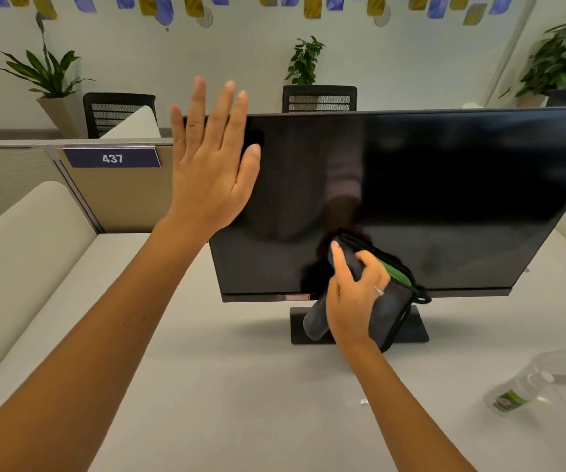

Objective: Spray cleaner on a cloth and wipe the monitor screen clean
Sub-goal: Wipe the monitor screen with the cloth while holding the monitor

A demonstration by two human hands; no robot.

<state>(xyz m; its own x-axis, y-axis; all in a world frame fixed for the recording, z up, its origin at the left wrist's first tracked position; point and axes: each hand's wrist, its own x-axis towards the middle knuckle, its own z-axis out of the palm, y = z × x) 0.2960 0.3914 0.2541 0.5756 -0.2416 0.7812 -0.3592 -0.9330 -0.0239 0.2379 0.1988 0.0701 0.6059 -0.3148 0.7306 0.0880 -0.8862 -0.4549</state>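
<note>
A dark grey cloth [382, 303] with a green label is pressed against the lower middle of the monitor screen [411, 185], partly hanging over the bottom bezel and in front of the stand base [414, 330]. It is gripped by the right hand [354, 294], whose fingers are curled round the folded fabric (a ring is seen on one finger). The left hand [210, 165] is held flat with fingers straight at the monitor's upper left corner, nothing grasped; whether the frame is actually touched cannot be told. The monitor is stood on a pale desk [227, 386]. A clear spray bottle [526, 390] with a green label is laid on its side near the desk's right edge, well apart from both hands. Behind the desk, a partition sign marked 437 [112, 158], two mesh chairs [319, 98] and potted plants [44, 71] are seen.
</note>
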